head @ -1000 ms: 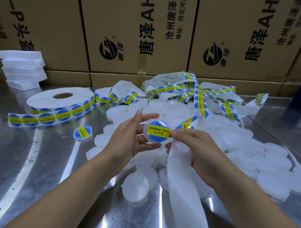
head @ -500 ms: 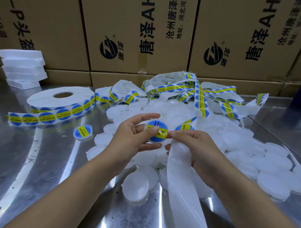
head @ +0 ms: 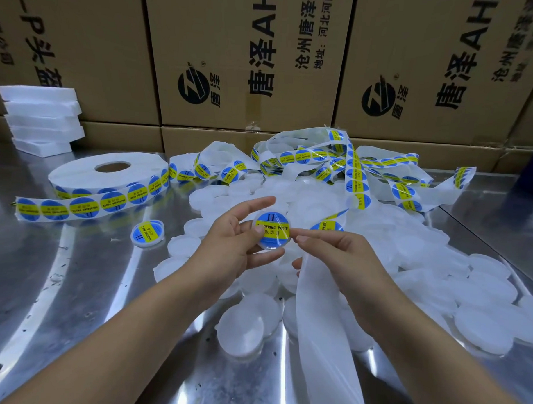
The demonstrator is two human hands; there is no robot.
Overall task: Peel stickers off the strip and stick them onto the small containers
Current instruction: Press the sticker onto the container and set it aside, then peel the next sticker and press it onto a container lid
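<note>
Ctr frame: left hand grip clamped on small container, thumb on its blue/yellow sticker. Right hand grip pinches strip, forefinger touching container edge. Blank containers piled on counter at right; roll mid-left.

Packing or warehouse workstation, stacked printed cardboard cartons along the back, scuffed stainless steel table, big label roll, heap of blank white containers, stacked white foam pads
</note>
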